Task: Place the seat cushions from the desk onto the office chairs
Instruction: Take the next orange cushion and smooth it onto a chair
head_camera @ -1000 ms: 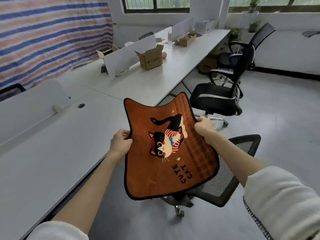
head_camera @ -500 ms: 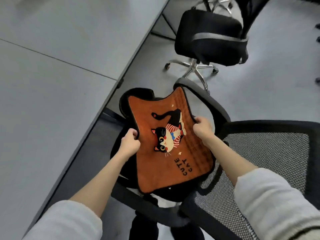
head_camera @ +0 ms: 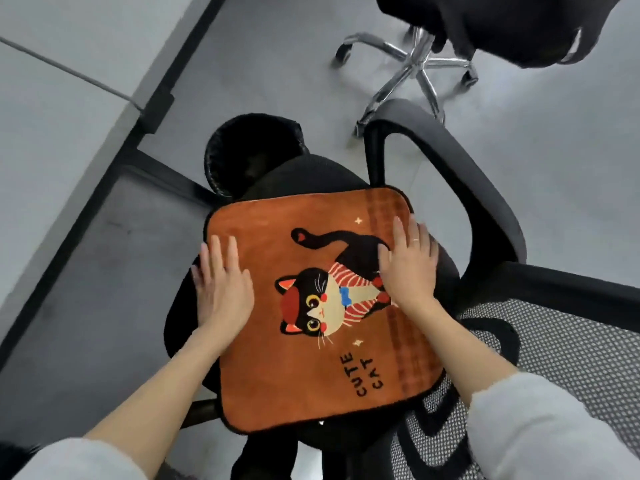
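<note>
**A:** Head view — what's different from a moment ago?

**B:** Half a second back both hands pinched the cushion's side edges above the seat. Now the seat cushion (head_camera: 311,306) lies flat on the office chair (head_camera: 485,209), and the grip is gone: the left hand (head_camera: 221,285) rests palm-down on its left edge, fingers straight and apart; the right hand (head_camera: 408,268) lies flat on the right side, over the cat's body.

**A:** So this one's delivered?

**B:** I'd judge so; the hands seem to be smoothing it. It sits slightly skewed on the seat, which shows black around it.

**A:** And the cushion itself?

**B:** Orange plush, black piping, rounded corners, a black cat in a red striped scarf, "CUTE CAT" lettered near the back. The bench (head_camera: 69,98) runs along the left; a second chair (head_camera: 502,32) stands beyond.
</note>
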